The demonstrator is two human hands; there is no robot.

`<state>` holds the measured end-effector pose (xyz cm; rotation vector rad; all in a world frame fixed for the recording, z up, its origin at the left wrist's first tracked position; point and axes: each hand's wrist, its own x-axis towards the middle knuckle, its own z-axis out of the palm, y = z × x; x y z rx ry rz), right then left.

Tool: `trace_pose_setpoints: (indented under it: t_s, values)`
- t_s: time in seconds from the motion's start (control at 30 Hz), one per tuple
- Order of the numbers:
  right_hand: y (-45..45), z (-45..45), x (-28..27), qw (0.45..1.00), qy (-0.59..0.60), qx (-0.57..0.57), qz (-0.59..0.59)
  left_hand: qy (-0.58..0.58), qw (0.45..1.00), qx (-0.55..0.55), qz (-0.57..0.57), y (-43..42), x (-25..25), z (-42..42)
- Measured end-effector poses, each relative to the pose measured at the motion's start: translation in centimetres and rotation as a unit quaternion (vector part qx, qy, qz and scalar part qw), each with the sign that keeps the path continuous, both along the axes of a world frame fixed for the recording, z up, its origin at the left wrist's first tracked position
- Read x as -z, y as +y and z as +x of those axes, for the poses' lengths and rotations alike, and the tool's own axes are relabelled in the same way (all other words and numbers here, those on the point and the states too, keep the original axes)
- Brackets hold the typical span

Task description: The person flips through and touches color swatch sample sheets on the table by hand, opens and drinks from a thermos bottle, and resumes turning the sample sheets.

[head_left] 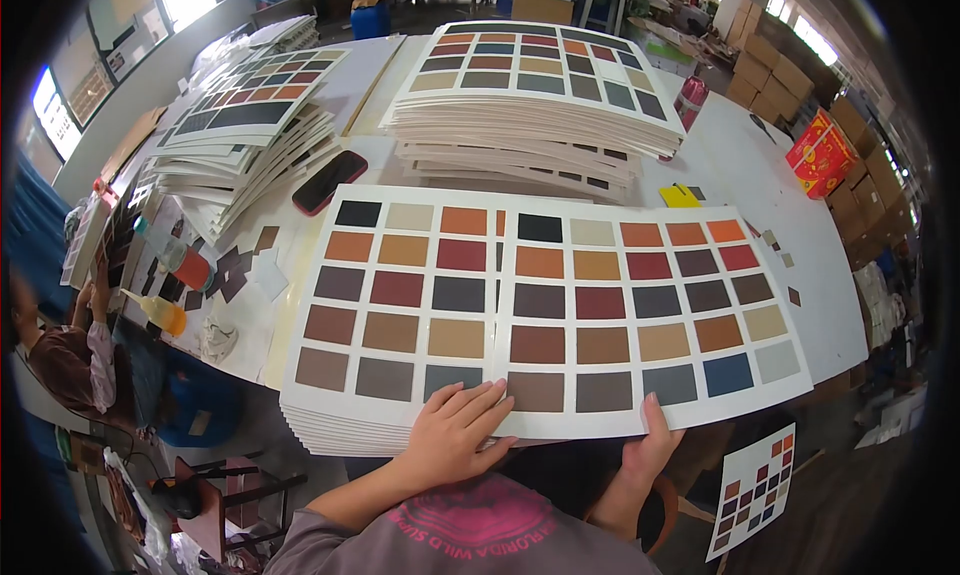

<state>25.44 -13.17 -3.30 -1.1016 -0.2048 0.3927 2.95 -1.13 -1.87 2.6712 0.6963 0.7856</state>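
A white swatch board (626, 310) with rows of coloured squares lies in front of me, shifted to the right over a stack of similar boards (340, 377). My right hand (650, 445) grips its front edge, thumb on top and fingers hidden underneath. My left hand (458, 435) rests at the front edge where the top board meets the stack. Its fingers are stretched out flat over the boards' edges, with the thumb lower, along the stack's front.
Tall stacks of swatch boards (520, 115) stand behind, with more boards (250, 105) at left. A phone (330, 183), loose swatches (235, 270), a glue bottle (158, 313), a drink bottle (180, 255) and a pink bottle (690, 102) are on the table. Another person (75, 360) sits at left.
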Motion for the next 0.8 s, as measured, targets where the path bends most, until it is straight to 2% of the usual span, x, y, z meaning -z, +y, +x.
trace_pose_setpoints:
  t_s: [0.13, 0.8]
  values:
    - [0.8, -0.6, 0.7, 0.999, 0.01, -0.009, 0.034, 0.001, 1.0, 0.006, 0.003, 0.2, -0.2, 0.0]
    - [1.0, 0.4, 2.2, 0.997, 0.059, -0.027, 0.034, 0.025, 0.998, 0.005, 0.05, -0.2, 0.2, 0.1]
